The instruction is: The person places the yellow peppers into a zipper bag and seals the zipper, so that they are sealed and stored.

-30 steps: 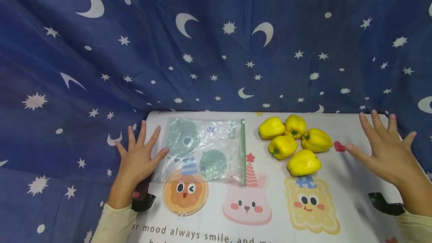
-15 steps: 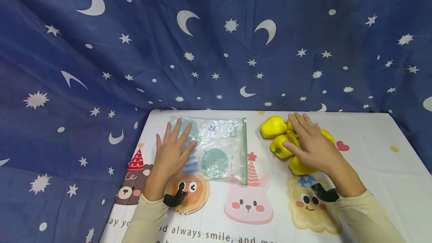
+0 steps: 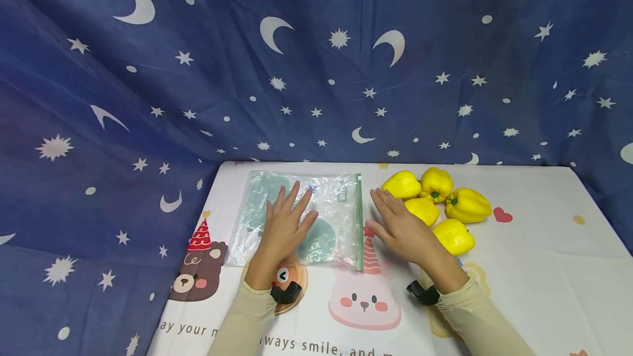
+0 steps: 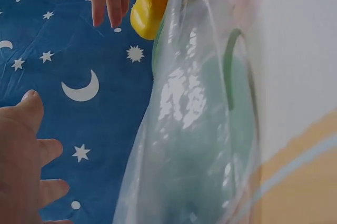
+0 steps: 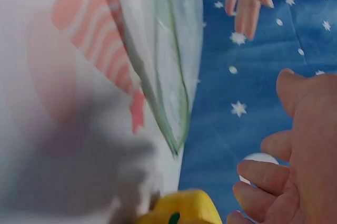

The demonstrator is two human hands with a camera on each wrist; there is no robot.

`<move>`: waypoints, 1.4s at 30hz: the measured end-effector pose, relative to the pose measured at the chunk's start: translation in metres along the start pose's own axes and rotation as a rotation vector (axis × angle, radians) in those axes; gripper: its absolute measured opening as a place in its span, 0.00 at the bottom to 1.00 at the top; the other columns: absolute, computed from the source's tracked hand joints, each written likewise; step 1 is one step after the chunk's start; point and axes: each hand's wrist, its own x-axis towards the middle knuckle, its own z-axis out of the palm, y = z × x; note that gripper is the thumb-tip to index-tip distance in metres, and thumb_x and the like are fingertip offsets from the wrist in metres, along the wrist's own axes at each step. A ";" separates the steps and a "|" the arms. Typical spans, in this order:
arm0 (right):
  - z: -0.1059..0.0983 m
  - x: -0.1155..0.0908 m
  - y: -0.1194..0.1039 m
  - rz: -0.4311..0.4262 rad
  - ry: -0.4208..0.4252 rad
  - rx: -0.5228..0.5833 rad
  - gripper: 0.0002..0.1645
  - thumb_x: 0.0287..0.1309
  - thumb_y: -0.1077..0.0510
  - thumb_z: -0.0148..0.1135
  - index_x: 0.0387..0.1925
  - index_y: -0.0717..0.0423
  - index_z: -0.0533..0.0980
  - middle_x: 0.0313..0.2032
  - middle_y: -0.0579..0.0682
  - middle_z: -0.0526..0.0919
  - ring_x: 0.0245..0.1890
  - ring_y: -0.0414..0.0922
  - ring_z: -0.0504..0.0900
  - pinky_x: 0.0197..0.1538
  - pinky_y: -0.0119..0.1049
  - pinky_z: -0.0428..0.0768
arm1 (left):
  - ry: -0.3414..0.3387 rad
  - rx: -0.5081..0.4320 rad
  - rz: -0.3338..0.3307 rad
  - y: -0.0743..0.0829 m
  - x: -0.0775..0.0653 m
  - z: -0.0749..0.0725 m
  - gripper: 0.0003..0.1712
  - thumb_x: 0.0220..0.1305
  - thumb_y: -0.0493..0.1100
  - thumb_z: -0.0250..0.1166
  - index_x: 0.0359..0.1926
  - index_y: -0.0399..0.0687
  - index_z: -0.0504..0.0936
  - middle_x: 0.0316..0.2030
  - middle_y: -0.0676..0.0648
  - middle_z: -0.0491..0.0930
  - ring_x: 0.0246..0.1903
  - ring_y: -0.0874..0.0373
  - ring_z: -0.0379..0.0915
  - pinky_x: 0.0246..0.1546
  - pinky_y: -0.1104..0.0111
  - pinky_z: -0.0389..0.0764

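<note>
A clear zip bag [image 3: 318, 235] with pale green prints lies flat on the table, its green zip edge toward the right. Over the bag's middle hovers my left hand [image 3: 284, 229], fingers straight and spread, holding nothing. My right hand [image 3: 407, 232] is just right of the zip edge, fingers extended and nothing in its grasp. Beside and behind it sit several yellow bell peppers [image 3: 467, 205] in a cluster; the hand partly covers one of them. In the left wrist view the bag [image 4: 184, 129] is apart from the left fingers [image 4: 50, 150]. The right wrist view shows a pepper [image 5: 184, 208] low in frame.
A white tablecloth [image 3: 544, 268] printed with cartoon figures and lettering covers the table. Behind and to the left hangs a dark blue curtain [image 3: 316, 59] with moons and stars. A black wrist strap piece [image 3: 287, 293] sits on each wrist.
Both hands have moved inward from the table's sides: the left over the bag, the right across the peppers toward the zip edge. Bag and peppers stay in place.
</note>
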 end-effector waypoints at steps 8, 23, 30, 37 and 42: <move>0.022 0.005 -0.008 0.015 -0.012 0.034 0.42 0.76 0.40 0.50 0.79 0.58 0.55 0.78 0.59 0.60 0.78 0.57 0.59 0.75 0.55 0.64 | -0.016 -0.047 -0.023 0.000 0.003 0.012 0.36 0.77 0.69 0.41 0.79 0.66 0.61 0.81 0.48 0.51 0.80 0.34 0.42 0.70 0.26 0.47; 0.052 0.004 0.005 0.024 -0.022 0.013 0.32 0.76 0.53 0.52 0.73 0.67 0.64 0.74 0.67 0.64 0.76 0.66 0.61 0.73 0.64 0.63 | -0.072 -0.082 0.001 0.005 -0.002 0.032 0.36 0.77 0.70 0.41 0.78 0.62 0.64 0.81 0.48 0.52 0.80 0.35 0.40 0.73 0.30 0.44; 0.058 0.006 0.006 0.041 -0.073 -0.001 0.36 0.76 0.48 0.52 0.76 0.60 0.61 0.77 0.63 0.59 0.78 0.64 0.55 0.73 0.68 0.59 | -0.176 -0.045 0.018 0.015 -0.005 0.044 0.37 0.77 0.72 0.36 0.79 0.67 0.59 0.82 0.50 0.47 0.81 0.37 0.35 0.73 0.30 0.41; 0.058 0.005 0.007 0.075 -0.129 -0.013 0.40 0.73 0.45 0.55 0.78 0.56 0.59 0.80 0.59 0.53 0.80 0.63 0.49 0.77 0.66 0.51 | -0.234 0.011 0.073 0.025 -0.009 0.050 0.37 0.77 0.72 0.34 0.80 0.70 0.57 0.82 0.51 0.43 0.81 0.37 0.32 0.72 0.27 0.38; 0.058 0.005 0.009 0.068 -0.163 -0.010 0.45 0.70 0.40 0.57 0.79 0.54 0.56 0.81 0.57 0.49 0.81 0.62 0.47 0.78 0.64 0.49 | -0.258 0.052 0.082 0.035 -0.010 0.056 0.40 0.74 0.76 0.32 0.80 0.72 0.54 0.83 0.48 0.40 0.81 0.35 0.30 0.67 0.22 0.36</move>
